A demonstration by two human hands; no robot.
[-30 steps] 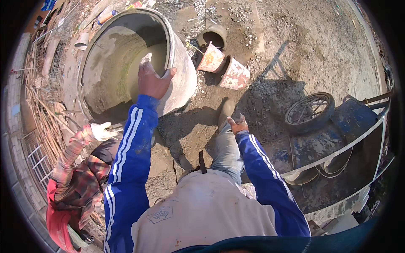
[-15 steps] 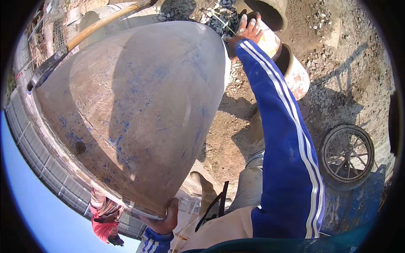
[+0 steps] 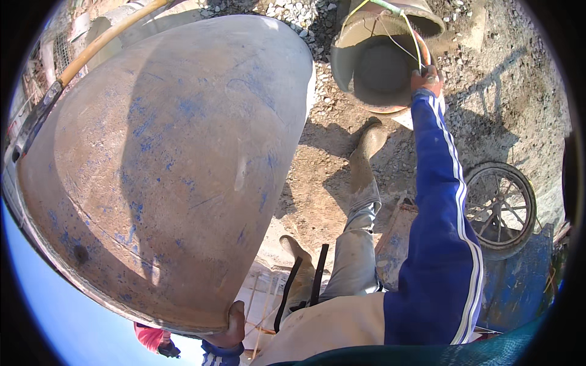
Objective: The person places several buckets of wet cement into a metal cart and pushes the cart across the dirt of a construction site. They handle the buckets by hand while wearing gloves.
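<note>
A large rounded metal tray [image 3: 183,152], like a wheelbarrow's, fills the left half, grey with worn blue paint. My left hand [image 3: 231,329] is closed on its rim at the lower edge; some fingers are hidden. At upper right my right hand [image 3: 428,80] is closed on the rim of a round bucket [image 3: 345,64]. The bucket tilts its mouth toward me and holds something grey, wet-looking. A pale green and yellow cord-like handle [image 3: 415,36] loops over its mouth, close to my right hand.
A tool with a wooden handle [image 3: 110,36] rests along the tray's far left edge. Another bucket [image 3: 427,18] lies behind mine. Gravel [image 3: 293,15] covers the ground. A spoked wheel [image 3: 500,204] stands at right beside a blue metal sheet [image 3: 516,287]. Another person [image 3: 152,335] shows at lower left.
My right hand has moved right and nearer, and now grips the bucket, whose mouth has come into view. The tray appears shifted left. One boot now shows below the bucket.
</note>
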